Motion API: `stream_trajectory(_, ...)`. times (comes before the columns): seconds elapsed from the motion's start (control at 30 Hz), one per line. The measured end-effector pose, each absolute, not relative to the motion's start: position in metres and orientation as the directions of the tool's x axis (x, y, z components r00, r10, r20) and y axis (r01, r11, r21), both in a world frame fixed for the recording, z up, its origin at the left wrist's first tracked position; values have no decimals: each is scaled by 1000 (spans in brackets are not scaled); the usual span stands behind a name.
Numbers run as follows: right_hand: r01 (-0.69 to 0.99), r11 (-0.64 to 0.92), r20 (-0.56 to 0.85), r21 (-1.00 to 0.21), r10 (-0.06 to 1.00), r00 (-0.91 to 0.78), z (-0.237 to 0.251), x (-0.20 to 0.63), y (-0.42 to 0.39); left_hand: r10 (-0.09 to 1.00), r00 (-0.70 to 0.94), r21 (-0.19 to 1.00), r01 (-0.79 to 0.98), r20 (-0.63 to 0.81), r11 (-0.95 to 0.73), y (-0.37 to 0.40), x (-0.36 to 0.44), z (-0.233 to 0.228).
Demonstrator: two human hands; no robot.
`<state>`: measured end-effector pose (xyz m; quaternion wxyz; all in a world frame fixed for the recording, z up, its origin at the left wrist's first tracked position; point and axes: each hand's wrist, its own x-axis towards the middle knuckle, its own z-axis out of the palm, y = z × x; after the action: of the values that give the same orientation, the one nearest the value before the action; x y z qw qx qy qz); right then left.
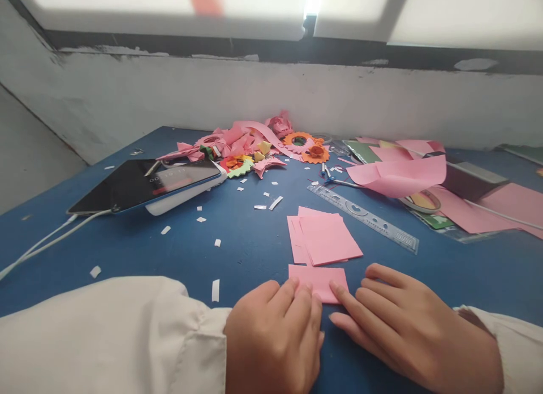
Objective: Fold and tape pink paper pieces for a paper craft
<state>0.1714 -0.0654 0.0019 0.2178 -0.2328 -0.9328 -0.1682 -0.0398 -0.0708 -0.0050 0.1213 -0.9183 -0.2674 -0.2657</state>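
two hands press one small pink paper piece flat on the blue table, near its front edge. left hand: fingers held close together, curled slightly, tips resting on the piece's left part. right hand: fingers extended and slightly spread, tips touching the piece's right edge. neither hand grips anything; both lie palm down. just beyond the piece lies a stack of pink paper squares, not touching it. a clear ruler lies diagonally to the right of the stack. a tablet with a white cable sits at far left. paper flowers and scraps are heaped toward the wall.
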Motion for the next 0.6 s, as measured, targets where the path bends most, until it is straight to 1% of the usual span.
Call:
stream_trajectory(0.17,475,864,457,164,360,-813,3,170,-65,445,720,-44,549,533,-835,-70,-41,-3)
stream_trajectory(0.37,457,880,435,130,363,-824,4,170,-68,430,733,-62,538,527,-841,-68,-41,-3)
stream_trajectory(0.47,469,872,444,143,367,-817,3,171,-70,435,720,-30,533,540,-846,-69,-40,-2)
stream_trajectory(0.6,475,853,477,215,333,-813,5,169,-73,477,687,-5,573,547,-820,-72,-39,2)
